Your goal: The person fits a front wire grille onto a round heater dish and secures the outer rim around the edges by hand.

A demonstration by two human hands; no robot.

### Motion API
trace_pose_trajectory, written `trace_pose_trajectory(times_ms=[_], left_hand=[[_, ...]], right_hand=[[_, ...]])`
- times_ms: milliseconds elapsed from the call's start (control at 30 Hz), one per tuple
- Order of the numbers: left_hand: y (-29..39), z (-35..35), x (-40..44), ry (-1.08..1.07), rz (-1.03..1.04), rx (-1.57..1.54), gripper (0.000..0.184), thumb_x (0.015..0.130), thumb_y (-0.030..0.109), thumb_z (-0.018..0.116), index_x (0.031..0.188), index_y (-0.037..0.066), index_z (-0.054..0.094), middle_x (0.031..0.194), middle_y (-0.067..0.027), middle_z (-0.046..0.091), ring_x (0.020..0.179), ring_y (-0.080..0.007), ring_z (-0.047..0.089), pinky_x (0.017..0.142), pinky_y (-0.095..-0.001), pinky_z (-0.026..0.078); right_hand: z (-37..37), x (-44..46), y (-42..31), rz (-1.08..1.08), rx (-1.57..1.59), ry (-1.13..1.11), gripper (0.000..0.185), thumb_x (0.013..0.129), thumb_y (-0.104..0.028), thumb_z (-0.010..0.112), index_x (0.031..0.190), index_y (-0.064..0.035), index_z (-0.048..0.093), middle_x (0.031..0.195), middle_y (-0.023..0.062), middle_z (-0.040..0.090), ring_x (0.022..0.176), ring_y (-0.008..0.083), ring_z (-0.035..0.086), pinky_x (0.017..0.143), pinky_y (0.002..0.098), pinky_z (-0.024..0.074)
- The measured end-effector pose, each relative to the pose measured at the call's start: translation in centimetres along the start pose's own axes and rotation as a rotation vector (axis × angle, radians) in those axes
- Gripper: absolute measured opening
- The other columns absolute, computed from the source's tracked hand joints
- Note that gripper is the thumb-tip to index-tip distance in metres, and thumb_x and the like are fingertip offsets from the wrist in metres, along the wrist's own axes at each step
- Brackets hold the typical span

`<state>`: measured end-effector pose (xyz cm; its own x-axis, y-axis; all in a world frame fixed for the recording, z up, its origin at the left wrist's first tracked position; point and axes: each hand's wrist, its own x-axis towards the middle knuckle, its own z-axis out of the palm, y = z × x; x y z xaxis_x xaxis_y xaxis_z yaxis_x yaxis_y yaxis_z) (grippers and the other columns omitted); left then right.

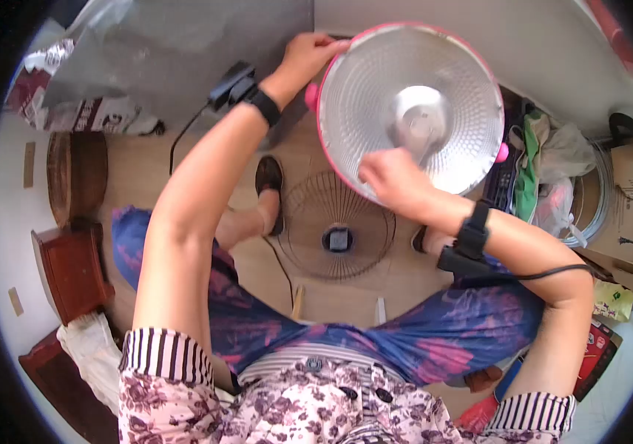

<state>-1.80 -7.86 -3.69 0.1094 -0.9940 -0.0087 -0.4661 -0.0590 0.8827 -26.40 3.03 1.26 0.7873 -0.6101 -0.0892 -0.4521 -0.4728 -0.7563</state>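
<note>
Clearly, we do best here by letting the left hand (309,61) take the weight at the rim (410,25), so the right hand (396,177) can work lightly. The dish (472,81) is broad and looks thin, so we'd judge that an even, gentle touch suits it: a hard squeeze could bend the edge, and a firm push low down could tip it out of our grip. We should also mind the wire guard (339,239) lying on the floor just below the dish in the middle of the frame.

As for the fingers, the dish fills the upper middle of the frame, its hollow side facing us. Our left fingers are drawn together on its upper left edge, seemingly pinching the pink rim, above the left knob (311,97). Our right fingers are curled in over the dish's lower left part, below its bright middle; they are blurred, so we cannot tell whether they touch the metal or hold anything. The other knob (502,153) sits at the right edge, clear of both hands.
</note>
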Motion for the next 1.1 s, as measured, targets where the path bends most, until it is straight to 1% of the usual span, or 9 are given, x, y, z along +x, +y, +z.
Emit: trace_pose_trajectory(times_ms=[100,267,500,533,667,767,967,1067,1100], left_hand=[[0.0,0.5,-0.2,0.016,0.117,0.058,0.036,0.08,0.035,0.067,0.092,0.001,0.068,0.08,-0.0052,0.067,0.074,-0.0124,0.06,0.067,-0.025,0.046],[1.8,0.4,-0.8,0.066,0.045,0.088,0.033,0.078,0.032,0.069,0.092,0.002,0.069,0.085,-0.0075,0.068,0.077,-0.0147,0.062,0.071,-0.0259,0.047],[-0.2,0.7,-2.7,0.087,-0.025,-0.187,0.044,0.079,0.032,0.069,0.107,-0.001,0.062,0.095,-0.0107,0.066,0.083,-0.0162,0.062,0.073,-0.0284,0.048],[-0.6,0.9,-3.5,0.22,0.021,0.026,0.047,0.079,0.032,0.068,0.11,-0.002,0.059,0.096,-0.0118,0.065,0.084,-0.0178,0.061,0.074,-0.0291,0.048],[-3.6,0.9,-7.9,0.447,-0.109,-0.035,0.043,0.079,0.034,0.067,0.105,-0.001,0.061,0.095,-0.0127,0.065,0.085,-0.0203,0.062,0.076,-0.0304,0.048],[-6.2,0.8,-11.9,0.575,-0.203,0.055,0.04,0.078,0.037,0.065,0.095,0.002,0.064,0.089,-0.0143,0.067,0.082,-0.0263,0.064,0.076,-0.0355,0.048],[-11.2,5.6,-22.0,-0.035,-0.544,0.369,0.038,0.072,0.034,0.067,0.09,0.001,0.066,0.085,-0.0176,0.066,0.085,-0.0354,0.062,0.075,-0.0408,0.049],[-10.7,7.2,-25.7,-0.105,-0.654,0.555,0.049,0.068,0.032,0.071,0.103,-0.002,0.06,0.099,-0.024,0.062,0.094,-0.0369,0.06,0.081,-0.0407,0.048],[-12.1,7.6,-26.7,-0.115,-0.672,0.508,0.056,0.067,0.031,0.072,0.109,-0.002,0.056,0.104,-0.0255,0.06,0.098,-0.0374,0.058,0.084,-0.0406,0.048]], right_hand=[[7.8,-2.8,0.9,0.118,-0.085,-0.369,0.019,0.078,-0.014,0.059,0.093,-0.0024,0.057,0.083,0.0208,0.06,0.083,0.0368,0.059,0.074,0.0439,0.0472],[14.7,-5.9,3.5,0.199,-0.254,-0.427,0.045,0.07,-0.012,0.068,0.11,-0.0031,0.049,0.113,0.0228,0.048,0.104,0.0384,0.052,0.08,0.0432,0.0486],[18.3,-7.8,7.1,0.125,-0.367,-0.283,0.049,0.066,0.0,0.064,0.112,-0.0059,0.049,0.113,0.0228,0.044,0.104,0.038,0.051,0.08,0.0432,0.0485],[18.9,-7.7,7.4,0.107,-0.375,-0.238,0.048,0.066,0.0,0.062,0.111,-0.0054,0.049,0.112,0.0228,0.045,0.103,0.0379,0.051,0.08,0.0431,0.0487],[18.8,-7.9,7.8,0.077,-0.346,-0.282,0.042,0.069,-0.003,0.06,0.109,-0.0017,0.049,0.111,0.0229,0.046,0.103,0.0378,0.051,0.082,0.044,0.0465],[18.8,-8.7,8.8,0.181,-0.405,-0.103,0.038,0.075,-0.011,0.06,0.109,0.0013,0.048,0.11,0.0224,0.047,0.104,0.0375,0.05,0.086,0.0471,0.0419],[17.7,-9.8,12.6,0.883,-0.414,0.3,0.047,0.086,-0.028,0.05,0.12,0.0039,0.042,0.12,0.0205,0.044,0.11,0.0361,0.046,0.088,0.0527,0.037],[16.6,-10.4,14.0,1.091,-0.351,0.266,0.049,0.088,-0.028,0.045,0.124,0.0054,0.04,0.116,0.0236,0.049,0.108,0.0378,0.048,0.09,0.0544,0.0362],[16.3,-10.6,14.8,0.995,-0.298,0.189,0.049,0.089,-0.029,0.044,0.124,0.006,0.041,0.113,0.0252,0.05,0.106,0.0388,0.049,0.09,0.0536,0.0363]])
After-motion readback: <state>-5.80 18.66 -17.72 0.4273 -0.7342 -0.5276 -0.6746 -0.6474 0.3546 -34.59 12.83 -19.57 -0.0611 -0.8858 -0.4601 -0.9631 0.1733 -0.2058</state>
